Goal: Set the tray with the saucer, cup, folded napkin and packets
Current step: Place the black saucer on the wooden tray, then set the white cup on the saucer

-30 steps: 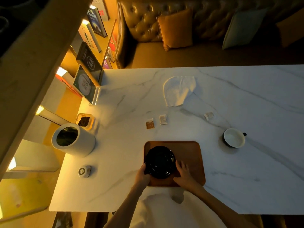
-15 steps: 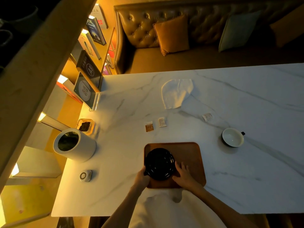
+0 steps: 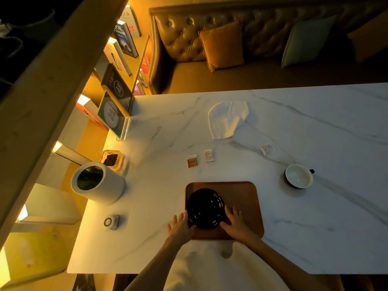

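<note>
View from above of a white marble table (image 3: 315, 227) w/ a brown wooden tray (image 3: 247, 198) near the front edge. A black saucer (image 3: 205, 207) sits on the tray's left half. The person's left hand (image 3: 181, 227) lies at the saucer's lower-left rim, fingers spread and loose, fingertips at or just touching the rim; can't tell if there's real contact. The right hand (image 3: 236, 224) rests on the tray at the saucer's lower-right rim, fingers splayed flat, not wrapped around anything. So the saucer lies between the two hands, neither one gripping it.

Off the tray: a white-lined dark cup (image 3: 298, 176) stands to the right, handle pointing right. A white napkin (image 3: 227, 119) lies loose and rumpled further back, centre. Three packets on the table: a brown packet (image 3: 192, 161) and a white packet (image 3: 208, 155) side by side just behind the tray, and another pale packet (image 3: 266, 149) further right.

At left, a white cylinder bin (image 3: 96, 182), a small round white device (image 3: 111, 222), and a glass dish w/ dark contents (image 3: 111, 159)
</note>
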